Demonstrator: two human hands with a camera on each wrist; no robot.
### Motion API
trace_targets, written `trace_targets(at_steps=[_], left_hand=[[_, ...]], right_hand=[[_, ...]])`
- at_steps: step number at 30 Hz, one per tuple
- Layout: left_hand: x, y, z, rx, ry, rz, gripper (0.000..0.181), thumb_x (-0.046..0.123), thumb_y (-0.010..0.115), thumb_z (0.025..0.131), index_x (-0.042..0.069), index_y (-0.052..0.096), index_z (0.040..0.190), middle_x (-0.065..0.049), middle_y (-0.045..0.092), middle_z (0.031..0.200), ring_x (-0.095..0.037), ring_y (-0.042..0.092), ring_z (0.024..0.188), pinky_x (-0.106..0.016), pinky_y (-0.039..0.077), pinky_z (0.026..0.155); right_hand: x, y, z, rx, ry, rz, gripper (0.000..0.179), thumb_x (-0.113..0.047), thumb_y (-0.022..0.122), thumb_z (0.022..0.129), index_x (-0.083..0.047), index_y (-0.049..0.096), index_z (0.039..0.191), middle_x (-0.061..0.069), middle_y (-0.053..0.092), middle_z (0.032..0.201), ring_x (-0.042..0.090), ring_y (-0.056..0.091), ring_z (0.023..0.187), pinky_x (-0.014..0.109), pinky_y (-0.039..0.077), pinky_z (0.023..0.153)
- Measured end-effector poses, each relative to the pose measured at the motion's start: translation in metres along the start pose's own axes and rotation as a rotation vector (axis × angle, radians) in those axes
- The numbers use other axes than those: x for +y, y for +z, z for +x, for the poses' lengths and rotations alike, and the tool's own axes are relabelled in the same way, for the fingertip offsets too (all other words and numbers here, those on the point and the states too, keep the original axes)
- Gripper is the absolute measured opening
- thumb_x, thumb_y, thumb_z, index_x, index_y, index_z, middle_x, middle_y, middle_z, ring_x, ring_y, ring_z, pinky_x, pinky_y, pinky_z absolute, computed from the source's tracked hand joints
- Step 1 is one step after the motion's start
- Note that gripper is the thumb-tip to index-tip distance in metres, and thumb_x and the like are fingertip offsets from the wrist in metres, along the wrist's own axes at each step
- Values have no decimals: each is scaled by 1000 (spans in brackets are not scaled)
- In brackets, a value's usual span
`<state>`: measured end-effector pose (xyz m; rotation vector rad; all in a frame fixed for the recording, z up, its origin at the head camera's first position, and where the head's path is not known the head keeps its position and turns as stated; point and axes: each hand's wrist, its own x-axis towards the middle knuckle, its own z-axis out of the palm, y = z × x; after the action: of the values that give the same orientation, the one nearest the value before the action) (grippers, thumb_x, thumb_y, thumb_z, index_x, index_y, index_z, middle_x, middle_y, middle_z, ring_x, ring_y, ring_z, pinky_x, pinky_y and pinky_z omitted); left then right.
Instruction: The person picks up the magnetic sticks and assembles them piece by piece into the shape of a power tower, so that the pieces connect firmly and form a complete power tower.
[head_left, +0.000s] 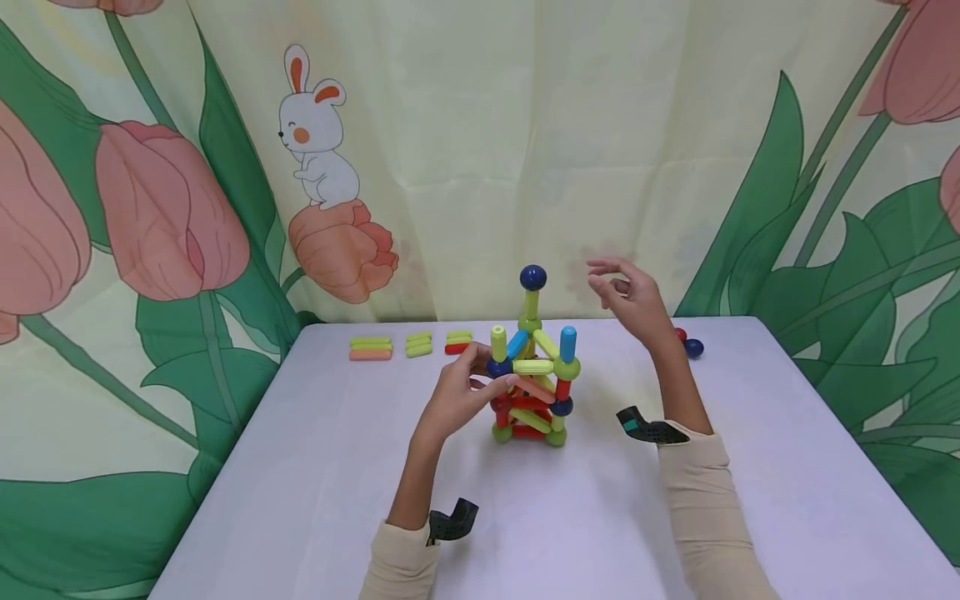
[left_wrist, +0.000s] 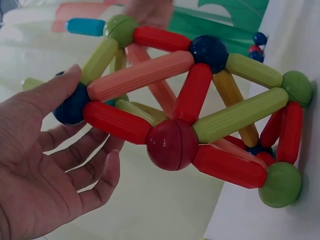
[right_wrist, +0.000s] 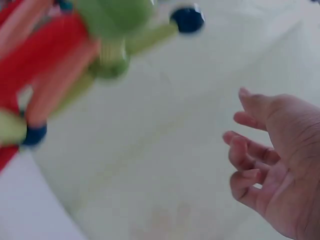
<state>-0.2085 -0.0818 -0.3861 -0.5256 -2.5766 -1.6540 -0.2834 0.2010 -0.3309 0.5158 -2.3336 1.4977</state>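
Note:
A tower of magnetic building sticks and balls stands upright on the table, in red, green, orange and blue. My left hand steadies its upper left corner. In the left wrist view the thumb of the left hand lies on a dark blue ball, with the other fingers curled behind it. On the tower's tall rear stick sits another dark blue ball. My right hand is raised to the right of the tower, its fingers loosely bent and holding nothing; the right wrist view shows a gap between hand and tower.
At the back left of the table lie spare sticks in small groups: green and orange sticks, green sticks, and green with a red stick. Loose balls sit at the back right. A printed curtain hangs behind.

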Motion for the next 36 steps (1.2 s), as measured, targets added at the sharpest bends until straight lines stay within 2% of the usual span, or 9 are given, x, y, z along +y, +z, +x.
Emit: trace_targets(at_steps=[5,8,11,14,17,24,28,33,36], left_hand=[[-1,0,0,6,13,2,40,35,74,87,13,54,114,-4,66,104,-17,63,100,-31,56,84],[-2,-1,2,11,24,13,41,35,75,86,12,54,112,-4,66,102,-16,63,98,-31,56,83],[-3,-1,4,17,36,28,41,35,76,85,12,54,111,-4,66,100,-16,63,95,-30,56,82],[-4,-1,5,16,45,42,40,34,77,84,12,54,110,-3,65,98,-15,63,92,-28,56,80],[-4,-1,5,4,48,45,40,33,77,84,12,54,108,-3,65,97,-15,63,91,-27,56,80],[-8,-4,6,-18,90,26,41,33,76,85,11,54,112,-4,66,101,-16,63,93,-36,56,84],[-12,-10,5,-44,154,-13,41,27,74,87,13,54,120,-5,67,106,-17,64,95,-36,56,87],[-18,-18,2,-117,226,-44,41,29,73,88,13,58,124,-6,67,108,-16,66,94,-29,56,88],[-20,-22,0,-188,255,-103,35,24,73,89,9,63,120,-9,68,107,-15,68,91,-29,57,84]], right_hand=[[70,-23,-17,208,173,-96,38,-30,56,99,-4,61,127,13,60,118,-3,58,70,14,47,61],[116,-29,-26,251,260,-255,40,-31,56,99,-5,61,128,19,60,123,11,57,70,22,46,62],[144,-31,-37,230,296,-396,38,-20,56,99,-1,58,132,25,58,128,31,59,94,39,49,82],[164,-30,-48,196,319,-459,40,-10,57,97,4,54,134,31,52,133,45,49,123,56,38,105],[175,-27,-54,181,338,-507,41,-7,57,96,4,53,135,33,47,138,48,40,133,60,31,110],[180,-27,-56,161,323,-592,41,-7,59,95,4,53,134,33,43,134,48,43,129,61,36,106],[179,-27,-56,80,353,-631,43,-8,60,94,4,52,134,33,48,129,49,46,123,64,39,101],[180,-21,-57,-22,348,-591,46,-12,64,93,4,50,134,32,54,129,47,49,123,62,38,104],[180,-18,-59,-44,340,-516,47,-16,67,92,4,51,132,30,57,128,41,58,107,54,48,94]])
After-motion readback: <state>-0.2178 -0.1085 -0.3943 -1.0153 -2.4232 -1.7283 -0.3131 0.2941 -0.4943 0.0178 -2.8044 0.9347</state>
